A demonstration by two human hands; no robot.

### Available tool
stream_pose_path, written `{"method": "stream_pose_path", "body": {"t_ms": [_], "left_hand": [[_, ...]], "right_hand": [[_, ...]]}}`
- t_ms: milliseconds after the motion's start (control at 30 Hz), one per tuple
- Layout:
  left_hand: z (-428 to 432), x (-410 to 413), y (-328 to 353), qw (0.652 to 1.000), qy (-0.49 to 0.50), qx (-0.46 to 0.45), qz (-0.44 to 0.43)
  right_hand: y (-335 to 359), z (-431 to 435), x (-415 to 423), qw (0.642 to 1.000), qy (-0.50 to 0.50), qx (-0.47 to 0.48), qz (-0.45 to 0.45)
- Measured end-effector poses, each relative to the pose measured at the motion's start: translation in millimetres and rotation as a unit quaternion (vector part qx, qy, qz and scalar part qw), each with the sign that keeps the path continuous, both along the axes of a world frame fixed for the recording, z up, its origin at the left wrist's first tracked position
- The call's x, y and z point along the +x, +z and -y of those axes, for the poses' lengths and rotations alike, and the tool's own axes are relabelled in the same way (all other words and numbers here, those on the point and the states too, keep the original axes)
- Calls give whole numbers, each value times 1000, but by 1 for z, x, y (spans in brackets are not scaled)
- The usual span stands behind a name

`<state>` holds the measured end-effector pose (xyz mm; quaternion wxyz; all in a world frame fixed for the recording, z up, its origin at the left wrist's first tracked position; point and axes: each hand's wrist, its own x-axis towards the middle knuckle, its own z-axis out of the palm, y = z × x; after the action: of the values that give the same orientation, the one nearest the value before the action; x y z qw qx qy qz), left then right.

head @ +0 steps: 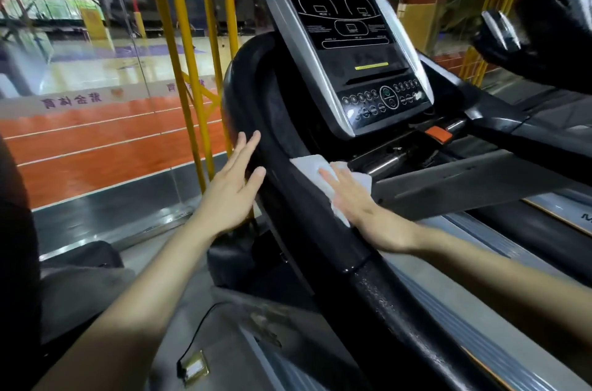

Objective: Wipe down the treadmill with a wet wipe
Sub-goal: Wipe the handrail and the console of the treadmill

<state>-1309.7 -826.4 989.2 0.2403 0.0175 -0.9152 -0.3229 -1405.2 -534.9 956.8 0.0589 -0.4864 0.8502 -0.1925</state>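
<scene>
A black treadmill fills the middle of the head view, with its thick left handrail (304,208) running from lower right up to the console (349,51). My right hand (358,201) lies flat on a white wet wipe (315,168), pressing it against the inner side of the handrail. My left hand (232,188) rests open on the outer side of the same rail, fingers spread and holding nothing. The console has a dark display, silver side trims and rows of round buttons.
A glass wall and yellow steel posts (189,76) stand close on the left, with an orange court floor beyond. A second treadmill (551,15) is at the upper right. A cable and small plug (195,368) lie on the floor below. The running belt (525,227) is at right.
</scene>
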Motion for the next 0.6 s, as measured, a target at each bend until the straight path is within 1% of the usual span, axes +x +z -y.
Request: {"method": "stream_pose_path", "body": {"t_ms": [33, 100, 133, 167, 200, 233, 300, 333, 367, 400, 467, 500, 533, 600], "left_hand": [[4, 0, 0, 1000, -7, -11, -7], [14, -1, -1, 999, -18, -35, -20], [19, -1, 0, 999, -21, -41, -20], [24, -1, 2, 999, -27, -40, -20], [30, -2, 7, 999, -34, -32, -21], [37, -5, 11, 999, -36, -7, -27], [52, -9, 20, 995, -30, 80, -44], [57, -11, 23, 992, -21, 112, -54], [61, -12, 26, 991, -7, 121, -64], [63, -13, 27, 992, 9, 106, -70], [64, -13, 24, 995, 30, 49, -83], [63, -15, 21, 994, 34, 26, -96], [59, -16, 19, 993, 38, 11, -114], [43, -19, 15, 983, 59, 3, -172]], "right_hand": [[14, -3, 23, 997, 42, -34, -61], [45, 1, 62, 995, 100, -3, -4], [58, -2, 69, 990, 138, 41, -5], [73, 7, 67, 986, 150, 50, -45], [79, 30, 53, 982, 147, 49, -104], [89, 65, 35, 978, 144, 61, -141], [106, 119, 13, 980, 94, 88, -154], [107, 130, 9, 976, 83, 99, -172], [105, 130, 10, 972, 77, 109, -194], [100, 121, 18, 966, 86, 117, -212], [85, 96, 34, 951, 135, 125, -248], [81, 87, 36, 953, 151, 119, -235], [83, 85, 35, 961, 154, 93, -209], [90, 92, 38, 983, 114, 28, -139]]}}
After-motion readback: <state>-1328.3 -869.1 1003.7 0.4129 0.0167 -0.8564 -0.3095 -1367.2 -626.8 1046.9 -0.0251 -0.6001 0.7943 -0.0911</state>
